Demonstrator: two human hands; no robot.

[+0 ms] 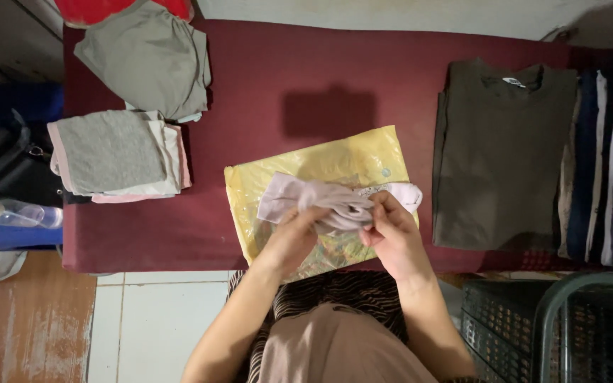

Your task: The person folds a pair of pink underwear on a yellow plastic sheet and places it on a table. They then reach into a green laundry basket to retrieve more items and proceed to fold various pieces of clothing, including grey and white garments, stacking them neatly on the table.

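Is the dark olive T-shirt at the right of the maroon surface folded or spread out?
Folded. The dark olive T-shirt lies as a neat rectangle on the maroon surface, collar at the top, with no sleeves showing at its sides.

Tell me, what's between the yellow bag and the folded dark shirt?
Only bare maroon mat separates the yellow bag from the dark shirt in the head view.

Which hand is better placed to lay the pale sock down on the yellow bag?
Probably the left hand. It grips the sock near its long free end, directly over the yellow bag. The right hand pinches the bunched end near the bag's right edge.
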